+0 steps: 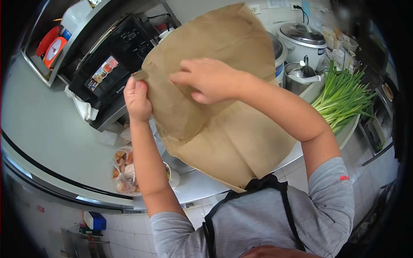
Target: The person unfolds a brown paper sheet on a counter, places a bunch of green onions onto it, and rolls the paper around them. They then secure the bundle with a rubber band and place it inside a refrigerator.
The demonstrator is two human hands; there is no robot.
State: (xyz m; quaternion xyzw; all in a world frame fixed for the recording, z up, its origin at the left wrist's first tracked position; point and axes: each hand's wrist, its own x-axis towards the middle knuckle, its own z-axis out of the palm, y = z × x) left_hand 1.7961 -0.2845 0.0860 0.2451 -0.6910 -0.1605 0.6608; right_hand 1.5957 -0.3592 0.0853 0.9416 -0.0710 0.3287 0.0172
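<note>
A large creased sheet of brown paper (234,133) spreads in front of me above the counter, its far part raised upright. My left hand (138,101) is closed on the sheet's left edge, with a small folded bit of paper showing above the thumb. Over the middle of the sheet is my right hand (208,81), its index finger stretched toward the left hand and its thumb apart. The right fingertips overlap the paper in this view, and nothing shows between them.
A black microwave (114,60) and a red-rimmed scale (53,51) stand at left. Plastic-bagged food (124,170) and a white tub (173,176) sit by my left forearm. At right are a rice cooker (301,43), a metal pot (297,84) with ladles and green onions (344,99) in a basket.
</note>
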